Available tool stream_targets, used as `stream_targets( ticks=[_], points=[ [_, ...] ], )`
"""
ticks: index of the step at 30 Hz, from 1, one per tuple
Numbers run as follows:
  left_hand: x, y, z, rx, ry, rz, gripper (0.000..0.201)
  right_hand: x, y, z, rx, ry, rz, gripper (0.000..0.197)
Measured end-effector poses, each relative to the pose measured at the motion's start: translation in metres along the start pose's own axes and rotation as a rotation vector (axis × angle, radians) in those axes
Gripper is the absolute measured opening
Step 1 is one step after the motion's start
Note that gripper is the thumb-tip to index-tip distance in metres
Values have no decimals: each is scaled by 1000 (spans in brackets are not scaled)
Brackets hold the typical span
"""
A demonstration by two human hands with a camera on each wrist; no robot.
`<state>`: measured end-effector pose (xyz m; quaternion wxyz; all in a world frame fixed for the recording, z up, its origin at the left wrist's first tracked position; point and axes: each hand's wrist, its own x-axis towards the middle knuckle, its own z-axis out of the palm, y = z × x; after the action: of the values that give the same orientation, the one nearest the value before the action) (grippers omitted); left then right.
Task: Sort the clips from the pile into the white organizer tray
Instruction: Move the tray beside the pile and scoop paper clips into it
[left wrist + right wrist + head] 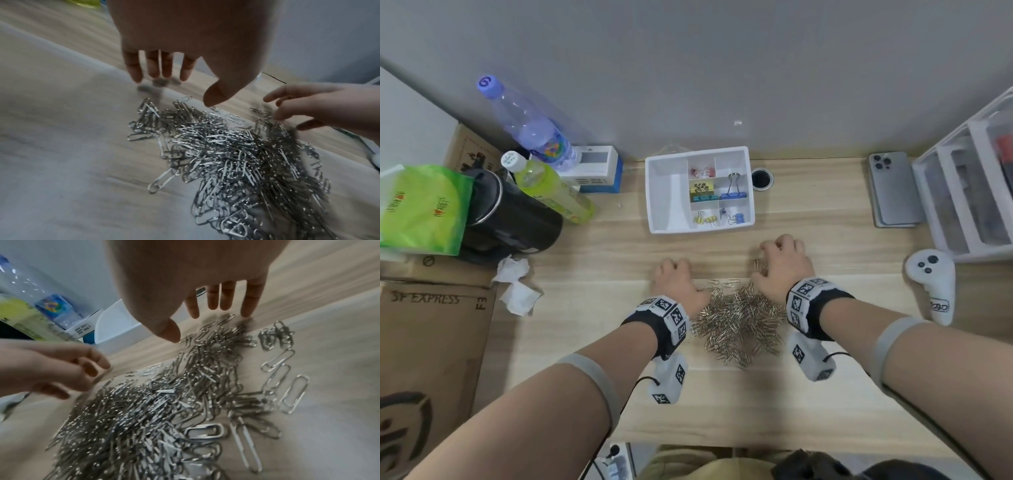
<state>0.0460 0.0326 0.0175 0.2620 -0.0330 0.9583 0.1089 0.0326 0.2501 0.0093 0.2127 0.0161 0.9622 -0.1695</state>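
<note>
A green bag (421,205), a black jug (517,219) and two bottles (541,164) are seen at the left of the wooden table (592,260). The left hand (676,281) is held at the left edge of the pile of silver paper clips (739,318), fingers (152,65) spread and pointing down, nothing gripped. The white organizer tray (664,192), holding coloured binder clips (702,192), stands beyond the pile. The right hand (784,263) is held over the pile's far right edge, fingers (226,295) loosely spread, tips at the clips. A phone (893,188) and a controller (935,281) lie at the right
</note>
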Motion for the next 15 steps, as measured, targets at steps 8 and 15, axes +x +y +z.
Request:
stream_targets(
  ticks=[8, 15],
  points=[
    [-13, 3, 22, -20, -132, 46, 78, -15, 5, 18, -22, -187, -147, 60],
    [-18, 32, 27, -20, -253, 209, 71, -32, 6, 20, 1, -231, -243, 58]
  ],
)
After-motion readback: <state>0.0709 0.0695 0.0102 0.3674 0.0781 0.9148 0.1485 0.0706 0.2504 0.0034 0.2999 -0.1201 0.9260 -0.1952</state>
